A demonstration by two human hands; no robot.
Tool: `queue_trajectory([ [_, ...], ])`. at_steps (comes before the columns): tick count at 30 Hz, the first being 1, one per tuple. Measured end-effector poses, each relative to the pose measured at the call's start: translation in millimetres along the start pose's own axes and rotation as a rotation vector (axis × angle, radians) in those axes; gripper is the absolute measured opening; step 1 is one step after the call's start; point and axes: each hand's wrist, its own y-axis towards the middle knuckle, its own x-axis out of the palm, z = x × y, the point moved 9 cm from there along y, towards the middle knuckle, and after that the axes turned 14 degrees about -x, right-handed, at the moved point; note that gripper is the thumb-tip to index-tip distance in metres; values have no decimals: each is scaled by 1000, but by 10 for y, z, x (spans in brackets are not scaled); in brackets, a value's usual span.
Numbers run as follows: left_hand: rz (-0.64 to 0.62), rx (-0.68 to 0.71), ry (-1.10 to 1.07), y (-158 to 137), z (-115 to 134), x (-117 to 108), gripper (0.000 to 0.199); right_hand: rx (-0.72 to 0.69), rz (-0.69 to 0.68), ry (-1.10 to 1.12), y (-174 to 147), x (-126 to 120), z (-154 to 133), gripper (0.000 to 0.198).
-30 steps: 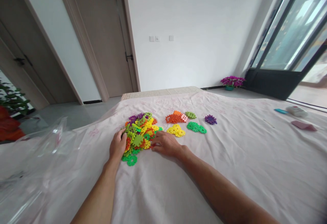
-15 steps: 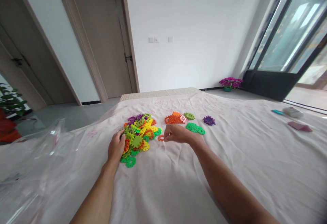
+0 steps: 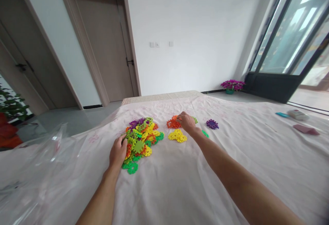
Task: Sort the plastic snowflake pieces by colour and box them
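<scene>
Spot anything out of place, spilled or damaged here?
Nothing looks plainly spilled or damaged. The pile by the left hand is jumbled, its colours mixed, while the yellow pieces lie grouped together. The cloth is wrinkled, and clear plastic lies loosely at the left.

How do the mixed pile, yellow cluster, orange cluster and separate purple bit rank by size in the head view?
1. Mixed pile
2. Yellow cluster and orange cluster: unsure which is larger, as the right hand partly covers the orange
3. Purple bit
</scene>
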Motion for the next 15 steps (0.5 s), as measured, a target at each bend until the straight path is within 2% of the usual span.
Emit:
queue_trajectory([
  [4,3,-9,-9,-5,23,-14,43,-81,73,60,-80,33,-246,23],
  [10,2,-19,2,-19,46,-30,44,-334,-35,393,-394,316,-1196,19],
  [13,7,-12,13,-36,61,-33,44,-370,-78,492,-540,385,-1597,16],
  [15,12,0,20,-47,78,-30,44,-339,-108,482,-588,411,-1753,18],
])
